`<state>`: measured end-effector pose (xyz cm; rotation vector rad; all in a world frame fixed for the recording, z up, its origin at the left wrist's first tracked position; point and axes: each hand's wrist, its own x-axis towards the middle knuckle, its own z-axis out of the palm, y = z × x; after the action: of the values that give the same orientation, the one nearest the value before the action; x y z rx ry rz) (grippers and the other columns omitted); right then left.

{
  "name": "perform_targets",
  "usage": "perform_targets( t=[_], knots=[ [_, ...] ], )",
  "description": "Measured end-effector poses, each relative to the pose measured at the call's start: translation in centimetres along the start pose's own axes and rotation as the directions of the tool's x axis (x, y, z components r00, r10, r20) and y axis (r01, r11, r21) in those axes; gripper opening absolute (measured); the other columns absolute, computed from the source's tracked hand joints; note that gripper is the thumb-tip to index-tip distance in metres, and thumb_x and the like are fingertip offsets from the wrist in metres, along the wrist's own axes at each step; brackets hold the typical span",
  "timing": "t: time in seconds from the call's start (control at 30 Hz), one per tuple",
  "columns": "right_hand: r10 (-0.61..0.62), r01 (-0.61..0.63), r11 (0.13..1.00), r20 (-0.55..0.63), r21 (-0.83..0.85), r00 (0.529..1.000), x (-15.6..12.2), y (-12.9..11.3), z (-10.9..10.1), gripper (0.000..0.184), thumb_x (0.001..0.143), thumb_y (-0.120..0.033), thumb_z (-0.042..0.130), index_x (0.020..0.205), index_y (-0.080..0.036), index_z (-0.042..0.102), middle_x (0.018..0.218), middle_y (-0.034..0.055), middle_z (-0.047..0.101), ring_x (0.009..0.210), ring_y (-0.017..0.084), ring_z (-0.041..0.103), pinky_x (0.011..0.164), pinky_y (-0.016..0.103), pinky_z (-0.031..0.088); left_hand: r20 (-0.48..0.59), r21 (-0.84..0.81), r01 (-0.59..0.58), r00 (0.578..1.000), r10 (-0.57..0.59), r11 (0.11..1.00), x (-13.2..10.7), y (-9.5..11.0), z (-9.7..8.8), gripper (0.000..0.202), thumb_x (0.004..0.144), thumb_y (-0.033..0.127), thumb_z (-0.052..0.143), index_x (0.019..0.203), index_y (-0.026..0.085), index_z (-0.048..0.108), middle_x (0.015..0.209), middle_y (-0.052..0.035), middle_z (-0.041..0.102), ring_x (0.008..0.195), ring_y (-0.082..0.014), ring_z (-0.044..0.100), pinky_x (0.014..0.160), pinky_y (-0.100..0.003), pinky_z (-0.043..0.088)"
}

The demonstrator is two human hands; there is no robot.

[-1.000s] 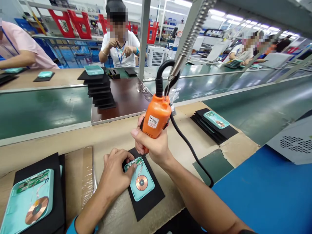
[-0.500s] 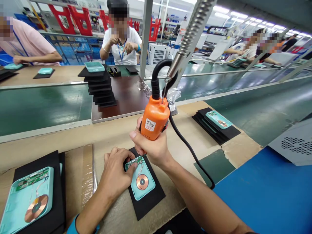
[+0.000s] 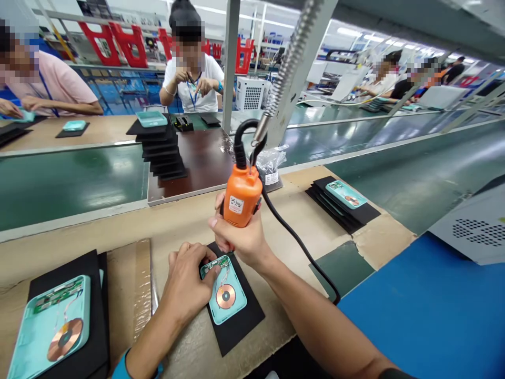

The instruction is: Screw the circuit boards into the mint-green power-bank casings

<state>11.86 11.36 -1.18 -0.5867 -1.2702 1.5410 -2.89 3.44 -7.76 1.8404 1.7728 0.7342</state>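
My right hand (image 3: pixel 246 237) is wrapped round an orange electric screwdriver (image 3: pixel 241 202), which hangs from a coil spring (image 3: pixel 290 63) by its black cable loop. Its tip is hidden behind my hand, over the top end of a teal plastic case (image 3: pixel 232 310). My left hand (image 3: pixel 189 281) grips that case at its upper left, fingers over the edge and thumb on the green circuit board (image 3: pixel 221 262). A copper coil (image 3: pixel 225 297) with thin wires lies inside the case. Under the case is a black foam sheet (image 3: pixel 252 316).
A larger-looking open teal case (image 3: pixel 23 337) rests on black sheets at the left. Another teal case (image 3: pixel 347 195) tops a black stack at the right. The black cable (image 3: pixel 294 231) loops down beside my right forearm. Across the line, people work near stacked black sheets (image 3: pixel 161 152).
The view has shifted slightly, so the screwdriver and right hand appear a little further left. Both hands keep their hold. A person's hand at far left now reaches a teal case.
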Motion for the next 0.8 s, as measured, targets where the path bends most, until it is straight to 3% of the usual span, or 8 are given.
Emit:
perform_targets(
  t=[0.1,0.27,0.53,0.8],
  knots=[
    [-0.139,0.137,0.987,0.025,0.078,0.99,0.2,-1.3,-0.9,0.032,0.093,-0.028,0.08,0.111,-0.027,0.054,0.056,-0.0149,0.051,0.035,0.01,0.041,0.039,0.024,0.038,0.006,0.018,0.001,1.0,-0.001,1.0,0.1,0.2,-0.2,0.006,0.09,0.026,0.066,0.093,0.025,0.07,0.097,-0.0051,0.074,0.105,-0.032,0.06,0.093,-0.047,0.034],
    [-0.274,0.274,0.962,-0.1,-0.018,0.956,0.5,-3.5,-3.2,0.026,0.097,-0.025,0.077,0.11,-0.027,0.054,0.055,-0.0147,0.05,0.035,0.01,0.041,0.04,0.024,0.038,0.009,0.06,-0.002,1.0,0.002,0.998,0.1,0.4,-0.3,0.006,0.091,0.025,0.064,0.093,0.025,0.07,0.096,-0.0056,0.073,0.103,-0.0312,0.061,0.093,-0.048,0.037],
    [-0.192,0.185,0.981,-0.19,-0.056,0.963,0.4,-2.7,-5.6,0.028,0.089,-0.031,0.078,0.103,-0.026,0.054,0.051,-0.0139,0.048,0.034,0.011,0.04,0.038,0.026,0.035,-0.071,-0.004,-0.008,0.997,0.007,1.0,0.7,0.1,-0.3,0.022,0.1,0.042,0.06,0.1,0.024,0.073,0.101,-0.0071,0.076,0.097,-0.0292,0.066,0.092,-0.047,0.045],
    [-0.149,0.12,0.985,-0.251,-0.128,0.956,0.5,-2.2,-5.9,0.029,0.082,-0.035,0.079,0.087,-0.027,0.052,0.048,-0.0121,0.046,0.035,0.011,0.04,0.04,0.027,0.033,0.01,0.182,-0.033,0.999,0.032,0.983,7.3,2.8,-0.2,0.015,0.097,0.016,0.06,0.095,0.02,0.073,0.102,-0.0075,0.076,0.093,-0.0239,0.07,0.085,-0.037,0.05]
  ],
)
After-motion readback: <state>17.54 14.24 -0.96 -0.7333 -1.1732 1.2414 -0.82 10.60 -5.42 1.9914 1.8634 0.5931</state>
